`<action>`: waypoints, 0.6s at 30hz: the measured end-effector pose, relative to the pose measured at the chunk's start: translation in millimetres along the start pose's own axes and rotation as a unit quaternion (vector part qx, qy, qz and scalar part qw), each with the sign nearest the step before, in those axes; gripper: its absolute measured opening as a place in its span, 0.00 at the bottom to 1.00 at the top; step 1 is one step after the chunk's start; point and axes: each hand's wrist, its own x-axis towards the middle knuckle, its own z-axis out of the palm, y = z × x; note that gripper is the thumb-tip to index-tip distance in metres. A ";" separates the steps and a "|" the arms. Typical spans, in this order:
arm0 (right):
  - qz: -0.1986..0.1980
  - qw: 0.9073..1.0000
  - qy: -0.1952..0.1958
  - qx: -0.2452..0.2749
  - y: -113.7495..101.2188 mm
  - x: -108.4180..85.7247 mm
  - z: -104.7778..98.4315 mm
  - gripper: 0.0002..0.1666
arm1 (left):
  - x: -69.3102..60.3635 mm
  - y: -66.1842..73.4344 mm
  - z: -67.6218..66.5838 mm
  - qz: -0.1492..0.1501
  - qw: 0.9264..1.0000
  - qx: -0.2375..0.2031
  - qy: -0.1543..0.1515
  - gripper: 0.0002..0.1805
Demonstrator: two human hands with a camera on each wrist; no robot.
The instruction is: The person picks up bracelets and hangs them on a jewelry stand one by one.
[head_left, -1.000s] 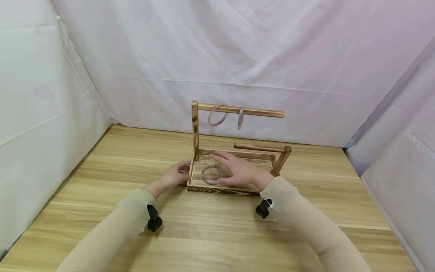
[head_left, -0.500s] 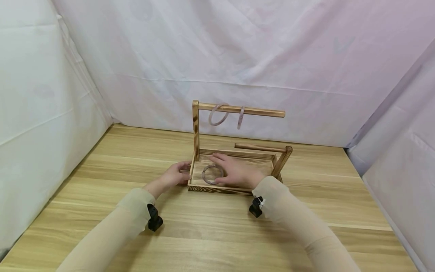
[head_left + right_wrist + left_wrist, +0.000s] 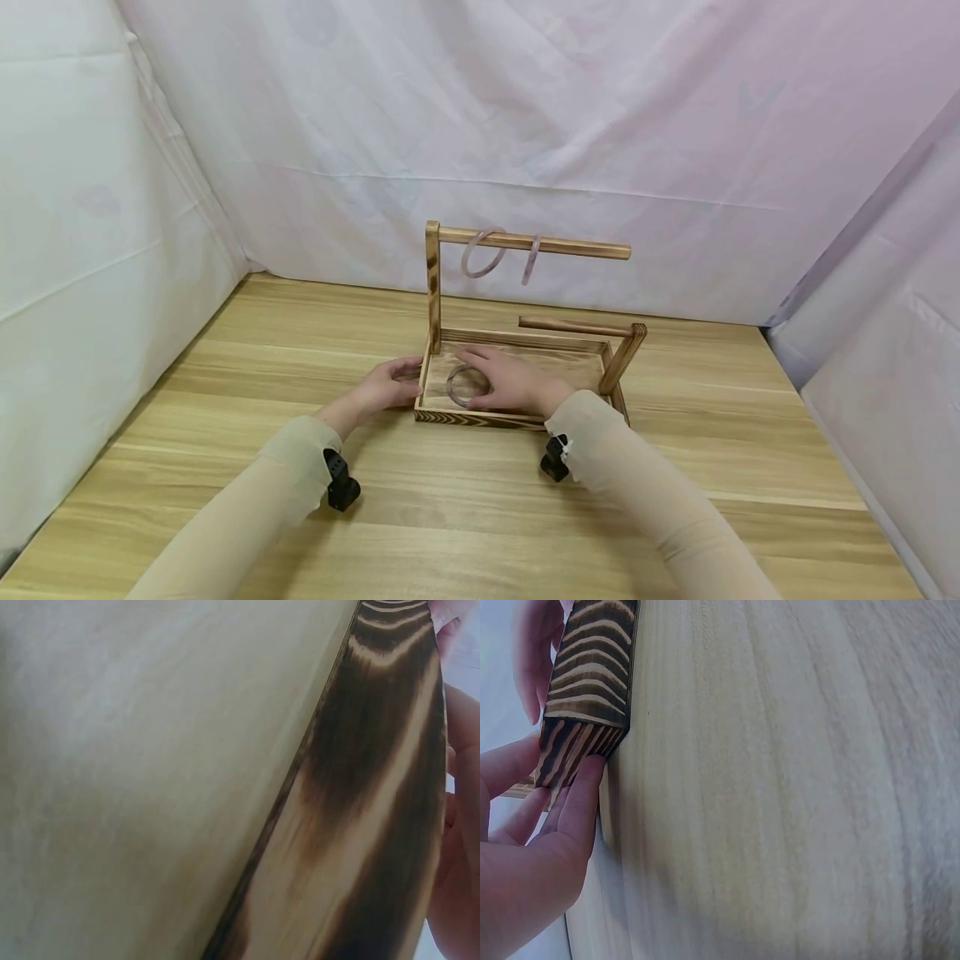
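Note:
A brown wooden tray [image 3: 558, 360] stands on the table. Against its left end lie the fingers of my left hand [image 3: 372, 388]; the left wrist view has that hand [image 3: 536, 855] touching the striped end face. Inside the tray's left part a greyish translucent bangle [image 3: 452, 386] lies flat. My right hand [image 3: 513, 382] spans the bangle, thumb at its near edge and fingers curved round its far edge, partly covering it. In the right wrist view the tray's front wall [image 3: 382, 750] hides most of this hand [image 3: 459, 877], and the bangle cannot be seen.
A tall wooden post [image 3: 433, 287] carries a horizontal bar [image 3: 577, 247], from which a pink bangle [image 3: 472, 267] and another pink bangle [image 3: 530, 262] hang. A lower bar [image 3: 573, 326] joins the slanted post [image 3: 622, 358] at the right. White curtain [image 3: 525, 100] surrounds the table.
My right hand has moved left and slightly down, its thumb and fingers drawing closer around the grey bangle. The left hand stays at the tray's end.

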 end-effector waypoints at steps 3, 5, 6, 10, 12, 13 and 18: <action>0.000 1.000 -0.002 0.003 -0.4 1.6 0.7 0.51 | 0.3 0.1 0.0 0.000 1.000 0.001 -0.001 0.33; -0.003 1.000 -0.001 0.001 -1.3 2.1 0.9 0.50 | 0.0 0.4 0.2 0.001 1.000 0.001 -0.003 0.33; -0.003 1.000 -0.002 0.000 -2.1 2.4 0.7 0.49 | -0.2 0.5 0.3 0.002 1.000 0.001 -0.003 0.33; -0.005 1.000 -0.009 -0.015 -4.7 4.4 1.0 0.46 | 0.0 0.5 1.3 0.001 1.000 0.001 -0.001 0.33; -0.004 1.000 -0.014 -0.026 -6.2 6.1 1.3 0.45 | 0.2 0.4 1.5 0.000 1.000 0.005 0.000 0.33; -0.003 0.999 -0.016 -0.035 -6.9 7.0 1.6 0.45 | 0.2 0.5 1.6 -0.001 1.000 0.005 0.002 0.33; -0.005 0.998 -0.024 -0.063 -11.0 11.8 2.9 0.41 | -0.4 1.1 1.5 -0.005 1.000 0.005 0.006 0.32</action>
